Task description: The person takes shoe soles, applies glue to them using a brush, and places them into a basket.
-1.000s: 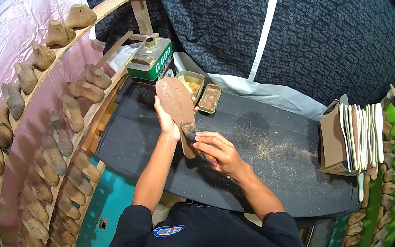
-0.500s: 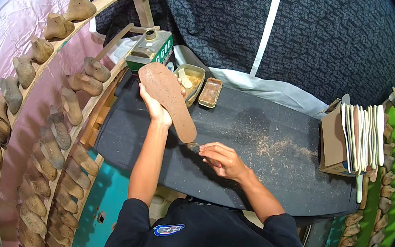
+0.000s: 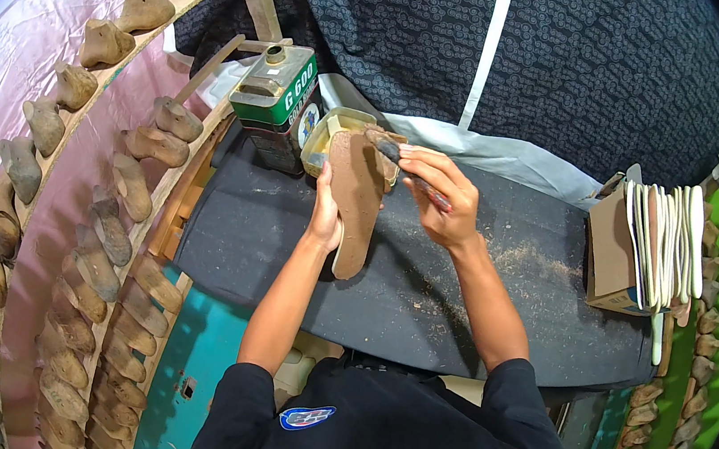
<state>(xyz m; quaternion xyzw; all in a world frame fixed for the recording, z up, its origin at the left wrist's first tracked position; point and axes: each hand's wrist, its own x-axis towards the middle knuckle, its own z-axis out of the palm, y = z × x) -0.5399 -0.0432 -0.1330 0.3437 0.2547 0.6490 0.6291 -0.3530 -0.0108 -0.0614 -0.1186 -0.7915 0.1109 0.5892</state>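
My left hand (image 3: 326,211) grips a brown shoe sole (image 3: 352,201) by its left edge, holding it up over the table with its broad face toward me. In my right hand (image 3: 447,201) is a brush (image 3: 389,148) with a dark ferrule and a reddish handle. Its bristle end is at the upper right edge of the sole; I cannot tell whether they touch. Behind the sole stands a yellowish plastic tub (image 3: 314,155), partly covered by it. A small rectangular tray beside the tub is mostly hidden by the sole and my right hand.
A green and dark metal can (image 3: 281,105) stands left of the tub. Wood shavings (image 3: 524,272) lie on the black-covered table (image 3: 472,328). At the right, a cardboard box (image 3: 613,247) holds several pale soles (image 3: 667,244). Racks of wooden shoe lasts (image 3: 94,268) flank the table.
My right hand has lifted the brush from the sole's lower end up to its upper right edge. The sole has moved right and turned more upright in my left hand.
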